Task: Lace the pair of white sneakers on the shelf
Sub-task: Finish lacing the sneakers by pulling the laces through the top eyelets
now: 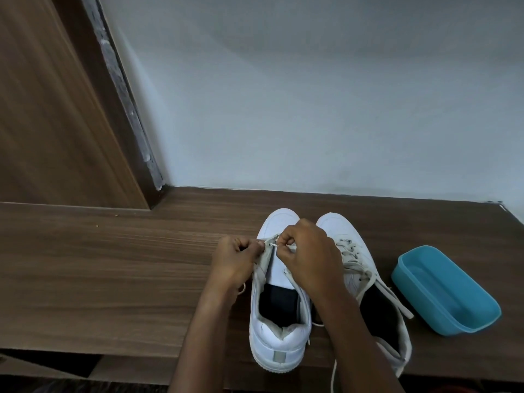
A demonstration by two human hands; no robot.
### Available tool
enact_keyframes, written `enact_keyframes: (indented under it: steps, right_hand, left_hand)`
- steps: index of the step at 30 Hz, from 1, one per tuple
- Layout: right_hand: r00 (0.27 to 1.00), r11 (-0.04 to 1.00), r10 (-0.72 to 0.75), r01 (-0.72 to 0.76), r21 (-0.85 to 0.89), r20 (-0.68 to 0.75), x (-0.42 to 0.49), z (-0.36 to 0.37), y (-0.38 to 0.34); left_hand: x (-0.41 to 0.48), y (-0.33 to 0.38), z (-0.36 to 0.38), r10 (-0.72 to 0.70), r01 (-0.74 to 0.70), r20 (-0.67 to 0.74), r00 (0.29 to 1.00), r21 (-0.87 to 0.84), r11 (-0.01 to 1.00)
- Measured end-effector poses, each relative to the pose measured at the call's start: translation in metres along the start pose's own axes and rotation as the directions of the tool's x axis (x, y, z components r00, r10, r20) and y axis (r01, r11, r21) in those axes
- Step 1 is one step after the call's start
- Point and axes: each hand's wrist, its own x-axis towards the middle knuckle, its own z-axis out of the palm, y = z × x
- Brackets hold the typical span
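Observation:
Two white sneakers stand side by side on the brown wooden shelf, toes toward the wall. The left sneaker has its tongue bare, with only a short bit of lace showing near the toe end. My left hand pinches the left eyelet flap there. My right hand pinches the lace tip at the same spot. The right sneaker carries a grey-white lace crossed through its eyelets, loose ends trailing toward its heel. My right forearm hides part of it.
A blue plastic tub lies on the shelf right of the sneakers. A pale wall rises behind the shelf, and a wooden panel stands at the far left. The shelf's front edge runs just below the heels; a loose lace end hangs over it.

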Motion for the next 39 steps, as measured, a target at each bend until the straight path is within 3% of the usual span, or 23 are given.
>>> enact_keyframes:
  steps: [11, 16, 23, 28, 31, 34, 36, 39]
  right_hand:
    - [0.999, 0.998, -0.026, 0.028, -0.056, 0.046, 0.0, 0.001, -0.001]
    - [0.999, 0.999, -0.045, 0.045, -0.025, 0.005, -0.001, 0.009, -0.003]
    - [0.996, 0.97, 0.052, -0.032, 0.239, -0.078, 0.002, 0.011, 0.004]
    - [0.992, 0.934, 0.098, -0.065, 0.352, -0.077, 0.008, -0.003, 0.018]
    - [0.992, 0.913, 0.126, -0.109, 0.392, -0.017, 0.009, -0.022, 0.027]
    - [0.986, 0.936, 0.075, -0.12, 0.33, 0.146, 0.006, -0.043, 0.034]
    - [0.969, 0.968, 0.049, -0.106, 0.228, 0.242, 0.004, -0.059, 0.041]
    - [0.985, 0.98, 0.034, -0.066, 0.188, 0.172, 0.005, -0.074, 0.054]
  left_hand:
    - [0.0, -0.001, -0.003, 0.036, -0.033, 0.065, 0.997, -0.057, 0.998]
    - [0.0, -0.004, -0.002, -0.066, 0.077, 0.061, 0.996, -0.209, 0.975]
    - [0.002, -0.008, 0.012, -0.039, 0.018, -0.073, 0.997, -0.267, 0.963]
    - [0.002, 0.011, -0.005, 0.159, -0.22, -0.314, 0.936, -0.168, 0.961]
    - [-0.006, 0.032, -0.022, 0.174, -0.284, -0.309, 0.935, -0.357, 0.89]
    - [-0.016, 0.049, -0.035, 0.132, -0.263, -0.24, 0.962, -0.668, 0.696]
    - [-0.017, 0.05, -0.049, 0.123, -0.258, -0.229, 0.966, -0.78, 0.57]
    - [-0.014, 0.043, -0.071, 0.127, -0.268, -0.236, 0.963, -0.868, 0.418]
